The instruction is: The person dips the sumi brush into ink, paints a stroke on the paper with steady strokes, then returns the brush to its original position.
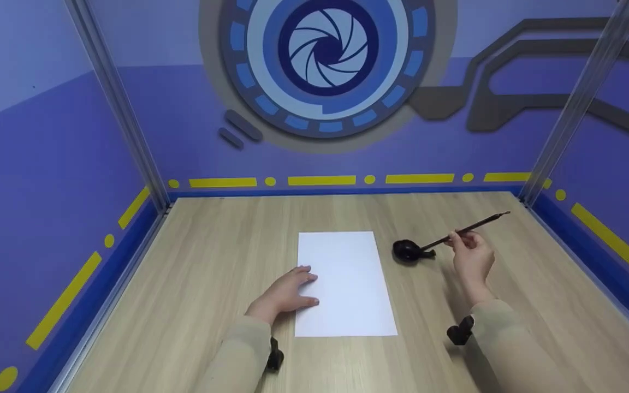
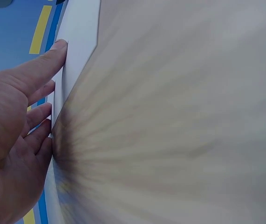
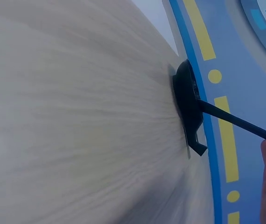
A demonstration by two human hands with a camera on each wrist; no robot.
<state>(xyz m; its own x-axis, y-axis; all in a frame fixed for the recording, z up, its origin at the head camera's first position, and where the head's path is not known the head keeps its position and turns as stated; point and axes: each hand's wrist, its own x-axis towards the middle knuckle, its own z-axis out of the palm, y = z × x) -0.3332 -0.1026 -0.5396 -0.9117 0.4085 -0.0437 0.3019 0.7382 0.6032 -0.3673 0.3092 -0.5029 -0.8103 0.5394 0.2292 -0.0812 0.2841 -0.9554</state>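
A white sheet of paper [image 1: 344, 284] lies in the middle of the wooden table. My left hand [image 1: 288, 289] rests on its left edge, thumb and fingers apart; the left wrist view shows the fingertips [image 2: 58, 45] at the paper's edge. To the right of the sheet sits a small black ink dish [image 1: 405, 251] with a short spout-like handle. Slanting up out of it is a dark writing brush [image 1: 481, 223], which my right hand [image 1: 473, 261] pinches partway along its shaft. The brush's lower end is hidden inside the dish [image 3: 186, 95] in the right wrist view.
The wooden table [image 1: 216, 245] is bounded by a purple-blue back wall [image 1: 161, 120] and side walls, with metal posts [image 1: 123, 109] at the back corners. Each sleeved wrist carries a small black camera [image 1: 461, 331].
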